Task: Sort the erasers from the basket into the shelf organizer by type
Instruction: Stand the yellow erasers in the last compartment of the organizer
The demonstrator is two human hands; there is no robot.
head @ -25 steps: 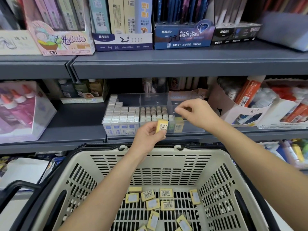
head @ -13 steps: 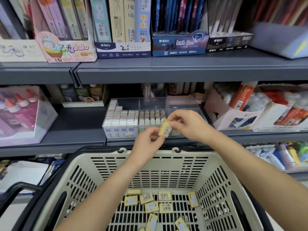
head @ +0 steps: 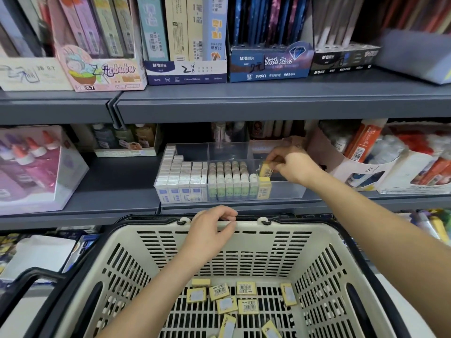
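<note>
Head view. Half a second before, both hands had met on one small yellow rectangular eraser (head: 265, 170) in front of the shelf, and a second before that the left hand (head: 211, 231) had held it alone. Since then the eraser had passed to the right hand (head: 291, 167). That hand had carried it back and to the right, over the right-hand compartment of the clear plastic shelf organizer (head: 288, 189). The right thumb and fingertips pinched the eraser's upper end, and the other fingers were curled in.

The eraser hung on end with its long axis near upright and tilted. Its barcode face was turned to the camera and its lower end pointed down into the compartment. It hung just above a second yellow eraser (head: 264, 190) that stood upright against the front wall.

The left hand had dropped to the far rim of the cream slotted plastic basket (head: 317, 264). It rested there with its fingers loosely curled and held no eraser.

In the organizer, white erasers with blue labels (head: 180, 178) filled the left compartment. Rounded white-and-green erasers (head: 231, 180) filled the middle one, in upright rows. Loose yellow erasers (head: 246, 289) lay flat and scattered on the basket floor, pointing different ways. The organizer sat on a grey metal shelf (head: 117, 191).
</note>
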